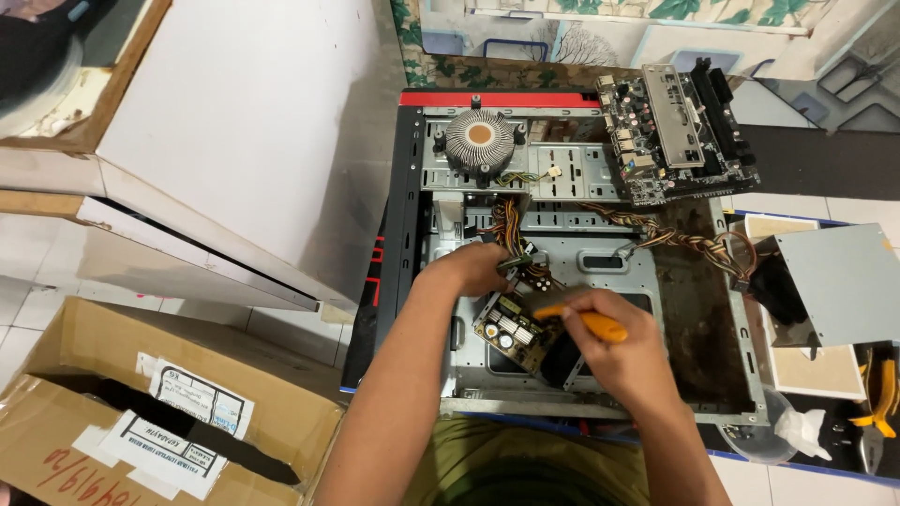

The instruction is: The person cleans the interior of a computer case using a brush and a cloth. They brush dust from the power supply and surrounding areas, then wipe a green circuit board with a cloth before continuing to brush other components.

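Observation:
An open computer case (698, 356) lies on its side in front of me. Inside it my left hand (473, 267) grips a bundle of coloured cables (514, 245) above a small circuit board (511, 330). My right hand (619, 351) holds an orange-handled screwdriver (600, 325), its tip pointing left at that board. A round finned cooler (479, 139) rests on the drive bays at the far end. A motherboard (677, 131) lies across the case's far right corner.
A grey power supply box (839, 281) sits to the right, joined to the case by braided cables (684, 234). Yellow-handled pliers (881, 398) lie at far right. A cardboard box (141, 412) stands at lower left, a white panel (234, 122) beyond it.

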